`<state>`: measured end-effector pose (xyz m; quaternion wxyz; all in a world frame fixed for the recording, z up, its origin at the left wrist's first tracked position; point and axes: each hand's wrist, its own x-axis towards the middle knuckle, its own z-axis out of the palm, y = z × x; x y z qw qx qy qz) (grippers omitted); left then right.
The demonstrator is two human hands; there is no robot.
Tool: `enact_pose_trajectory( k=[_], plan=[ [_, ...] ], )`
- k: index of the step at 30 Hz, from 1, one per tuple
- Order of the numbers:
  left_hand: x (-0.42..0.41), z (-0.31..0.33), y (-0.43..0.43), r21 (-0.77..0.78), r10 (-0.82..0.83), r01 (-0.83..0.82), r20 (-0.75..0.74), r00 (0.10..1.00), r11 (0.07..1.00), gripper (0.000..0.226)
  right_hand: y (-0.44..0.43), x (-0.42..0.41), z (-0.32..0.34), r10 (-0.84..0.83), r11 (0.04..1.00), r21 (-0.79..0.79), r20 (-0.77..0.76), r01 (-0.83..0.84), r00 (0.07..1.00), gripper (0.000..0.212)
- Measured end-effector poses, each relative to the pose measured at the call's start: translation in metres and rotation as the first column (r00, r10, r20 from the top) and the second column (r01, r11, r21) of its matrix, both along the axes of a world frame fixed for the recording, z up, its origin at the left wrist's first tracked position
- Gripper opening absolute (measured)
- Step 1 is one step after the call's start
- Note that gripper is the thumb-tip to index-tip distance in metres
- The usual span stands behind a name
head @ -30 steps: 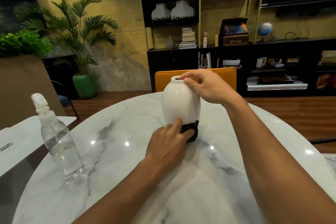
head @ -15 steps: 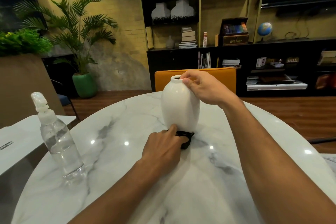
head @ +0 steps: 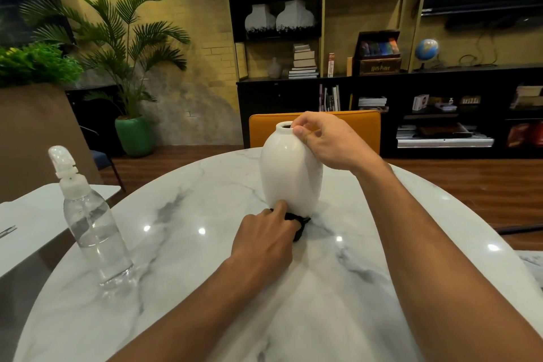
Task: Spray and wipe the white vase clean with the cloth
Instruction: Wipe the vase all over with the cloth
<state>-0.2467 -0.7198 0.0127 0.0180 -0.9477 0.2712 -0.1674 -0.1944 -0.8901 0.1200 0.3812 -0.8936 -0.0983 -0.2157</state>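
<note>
**Item: vase wipe, cloth now down at the foot.** Since a second ago the left hand [head: 264,232] has slid the black cloth [head: 298,225] from the lower belly of the white vase [head: 289,173] down to its base.

Detail: the vase stands mid-way across the marble table [head: 205,288]. The right hand [head: 329,141] pinches its rim, thumb [head: 299,130] outside and fingers curled over the mouth, likely to steady it against the wiping push. The left hand's fingers are bunched round the cloth, index finger [head: 279,208] touching the vase wall just above the foot. The cloth is wedged between fingers, vase and tabletop. I cannot tell whether the base is lifted. The spray bottle [head: 91,220] stands well apart to the left, untouched, so spraying looks done and the wipe well along.
</note>
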Motion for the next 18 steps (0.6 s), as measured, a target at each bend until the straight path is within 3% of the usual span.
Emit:
enact_pose_trajectory(
  k=[4, 12, 15, 18],
  plan=[
    [-0.004, -0.002, -0.011, 0.003, -0.052, 0.052, 0.012, 0.999, 0.999, 0.037, -0.001, -0.001, 0.002, -0.008, 1.000, -0.027, -0.009, 0.007, 1.000, 0.018],
    [-0.002, 0.008, 0.012, -0.054, -0.001, 0.000, -0.015, 1.000, 0.999, 0.047, -0.002, -0.003, 0.004, 0.007, 0.999, -0.033, -0.016, -0.008, 1.000, 0.018],
    [0.003, 0.015, 0.030, -0.217, -0.095, 0.085, -0.039, 0.995, 0.973, 0.044, -0.001, -0.004, 0.004, -0.011, 0.999, -0.032, 0.003, 0.011, 1.000, 0.017],
    [0.006, 0.019, 0.049, -0.492, -0.209, 0.191, 0.018, 0.978, 0.849, 0.036, 0.001, -0.004, 0.004, -0.034, 0.998, -0.048, 0.028, 0.035, 0.999, 0.018]
  ],
)
